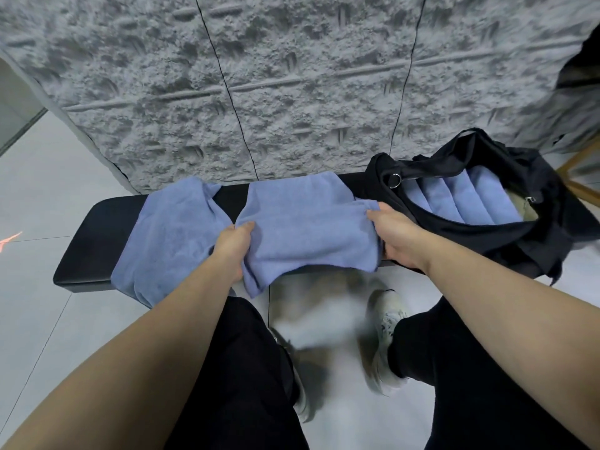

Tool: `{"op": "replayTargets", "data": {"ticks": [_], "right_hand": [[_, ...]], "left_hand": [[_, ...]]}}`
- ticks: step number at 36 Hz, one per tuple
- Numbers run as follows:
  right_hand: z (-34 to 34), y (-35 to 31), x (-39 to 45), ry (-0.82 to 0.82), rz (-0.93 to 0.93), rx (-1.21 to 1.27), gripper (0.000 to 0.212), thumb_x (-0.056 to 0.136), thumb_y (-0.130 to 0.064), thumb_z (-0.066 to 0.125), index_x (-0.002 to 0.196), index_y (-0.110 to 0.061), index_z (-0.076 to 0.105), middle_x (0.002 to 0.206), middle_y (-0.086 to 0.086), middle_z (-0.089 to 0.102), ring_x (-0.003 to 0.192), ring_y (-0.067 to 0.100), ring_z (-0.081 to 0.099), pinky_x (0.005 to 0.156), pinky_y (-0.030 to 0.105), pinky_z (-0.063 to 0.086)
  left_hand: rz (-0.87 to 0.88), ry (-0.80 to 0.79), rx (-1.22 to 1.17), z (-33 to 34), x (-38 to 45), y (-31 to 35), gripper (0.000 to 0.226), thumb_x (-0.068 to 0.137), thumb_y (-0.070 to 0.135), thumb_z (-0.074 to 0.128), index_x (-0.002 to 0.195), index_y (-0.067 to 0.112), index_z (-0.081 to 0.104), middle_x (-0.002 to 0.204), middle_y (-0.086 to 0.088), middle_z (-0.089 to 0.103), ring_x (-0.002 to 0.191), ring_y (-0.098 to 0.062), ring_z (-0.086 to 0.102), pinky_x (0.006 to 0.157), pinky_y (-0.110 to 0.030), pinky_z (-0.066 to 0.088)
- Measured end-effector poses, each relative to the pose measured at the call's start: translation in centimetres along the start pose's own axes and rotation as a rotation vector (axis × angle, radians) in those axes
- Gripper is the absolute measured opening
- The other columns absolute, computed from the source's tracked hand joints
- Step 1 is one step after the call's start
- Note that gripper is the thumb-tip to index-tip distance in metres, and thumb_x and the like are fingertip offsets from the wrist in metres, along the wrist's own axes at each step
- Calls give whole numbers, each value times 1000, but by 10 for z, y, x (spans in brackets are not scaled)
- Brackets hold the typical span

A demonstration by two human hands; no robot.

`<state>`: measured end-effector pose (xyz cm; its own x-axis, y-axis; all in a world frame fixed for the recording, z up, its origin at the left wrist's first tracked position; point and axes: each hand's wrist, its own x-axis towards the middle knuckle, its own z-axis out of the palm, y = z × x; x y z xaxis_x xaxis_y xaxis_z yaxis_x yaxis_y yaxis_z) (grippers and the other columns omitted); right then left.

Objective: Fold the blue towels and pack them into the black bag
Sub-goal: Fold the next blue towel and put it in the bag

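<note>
Blue towel (305, 228) lies lengthwise along table (91, 241) | left hand (232, 245), right hand (394, 235) pinch its opposite ends | black bag (552, 235) just beside right hand, nearer it.

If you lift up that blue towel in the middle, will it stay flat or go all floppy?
Probably floppy: the middle blue towel already sags over the black bench edge and bunches where the left hand and right hand grip it. It likely feels light and unbreakable, being thin cloth.
</note>
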<state>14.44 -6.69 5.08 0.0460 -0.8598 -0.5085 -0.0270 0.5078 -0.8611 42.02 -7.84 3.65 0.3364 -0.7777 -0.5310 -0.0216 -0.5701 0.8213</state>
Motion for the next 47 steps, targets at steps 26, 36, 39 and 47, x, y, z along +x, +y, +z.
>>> {"op": "replayTargets", "data": {"ticks": [26, 36, 39, 47], "right_hand": [[-21, -7, -34, 54, -42, -187, 21, 93, -27, 56, 95, -31, 76, 105, -6, 69, 86, 21, 61, 65, 29, 49], [-30, -11, -59, -173, -147, -400, 28, 75, -46, 80, 97, -30, 73, 93, -12, 58, 71, 4, 47, 52, 21, 37], [-35, -12, -66, -299, -168, -635, 45, 66, -51, 85, 107, -49, 66, 118, -16, 57, 67, 11, 49, 57, 26, 41], [-31, -7, -57, -170, -291, -1298, 24, 88, -30, 57, 113, -30, 59, 104, -3, 61, 92, 24, 61, 84, 42, 53]], "left_hand": [[566, 93, 83, -3, -52, 8, 18, 92, 14, 66, 105, 25, 61, 87, 13, 54, 74, -6, 52, 67, -20, 44], [602, -54, 138, -15, -76, 19, 44, 90, 31, 70, 64, -4, 59, 62, -11, 56, 72, 0, 65, 70, -18, 44], [640, -124, 301, -23, -83, 22, 32, 87, 25, 74, 68, 1, 65, 64, -14, 51, 58, -11, 50, 56, -21, 36], [789, -289, 1379, -30, -78, 22, 24, 83, 45, 69, 103, 32, 66, 102, 15, 59, 107, -17, 60, 81, -27, 43]]}}
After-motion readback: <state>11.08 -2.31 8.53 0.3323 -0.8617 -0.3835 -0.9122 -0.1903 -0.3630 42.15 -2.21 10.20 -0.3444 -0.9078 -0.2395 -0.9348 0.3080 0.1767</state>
